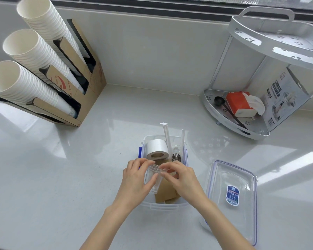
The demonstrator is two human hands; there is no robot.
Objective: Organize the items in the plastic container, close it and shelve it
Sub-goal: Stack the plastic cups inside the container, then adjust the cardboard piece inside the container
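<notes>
An open clear plastic container (163, 206) with blue clips stands on the counter in front of me. Inside it are a white tape roll (156, 147), wrapped straws (167, 138) sticking up, a metal fork (176, 156) and brown cardboard pieces (165, 193). Both hands are over the container, together holding a stack of clear plastic cups (154, 177). My left hand (137, 177) grips the stack's left side. My right hand (179, 175) pinches its rim from the right. The clear lid (231, 195) with a blue label lies to the right of the container.
A white two-tier corner shelf (260, 105) stands at the back right, holding a red tissue pack (239, 103), a black scoop (219, 101) and a grey box (282, 98). At the back left a cardboard holder (76, 98) carries three stacks of white paper cups (25, 55).
</notes>
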